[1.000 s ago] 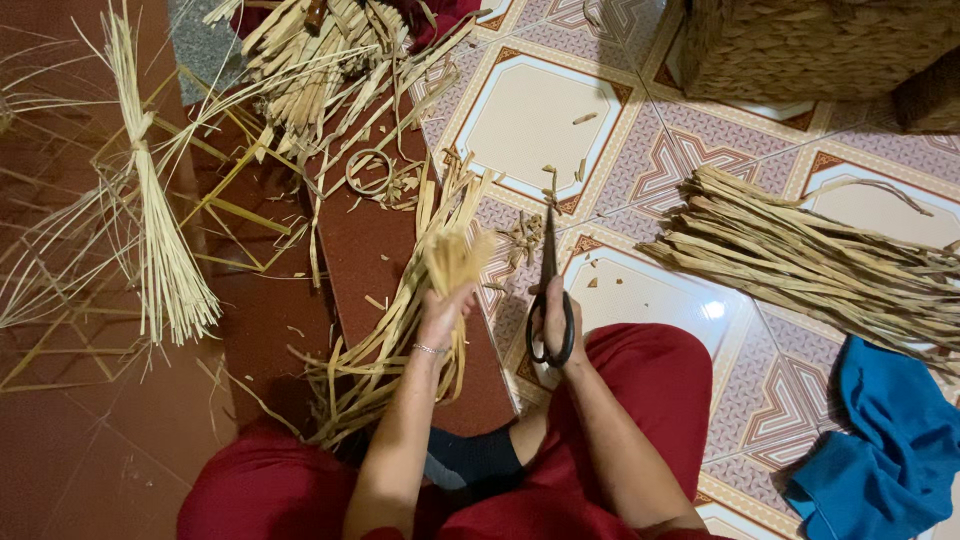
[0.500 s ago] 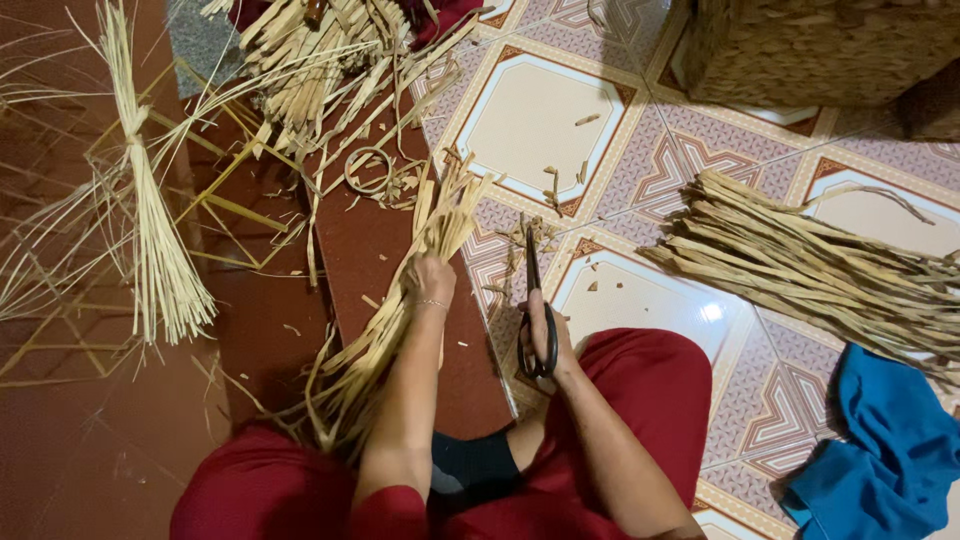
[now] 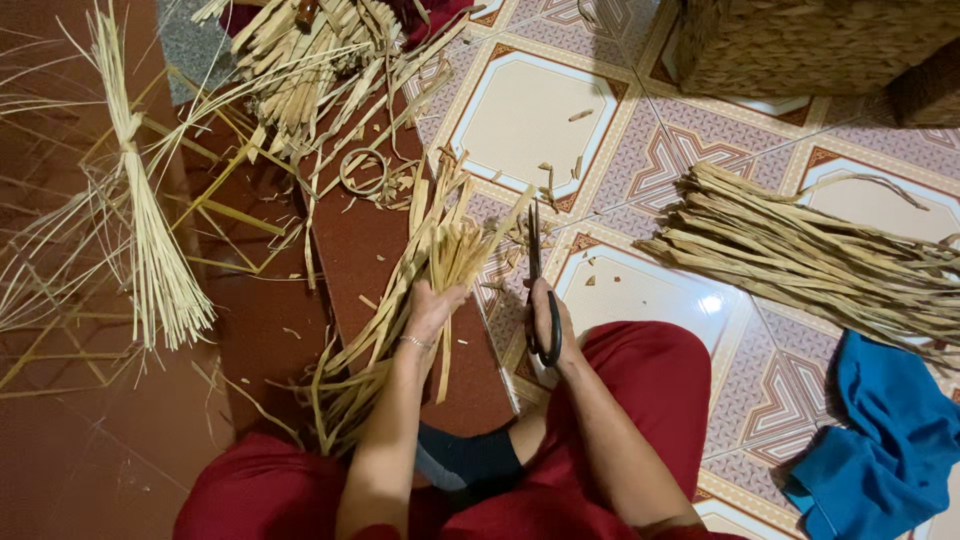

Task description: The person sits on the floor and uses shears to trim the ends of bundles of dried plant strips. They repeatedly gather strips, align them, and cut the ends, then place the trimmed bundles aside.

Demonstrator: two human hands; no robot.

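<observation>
Far off to the left of my left hand lies a tied sheaf of thin reeds, untouched. That hand is closed around a bunch of flat straw strips, their tips fanning up just ahead of it. Beside it my right hand grips black scissors, blades nearly shut; cut scraps suggest some trimming done, while the big pile of strips to the right waits.
</observation>
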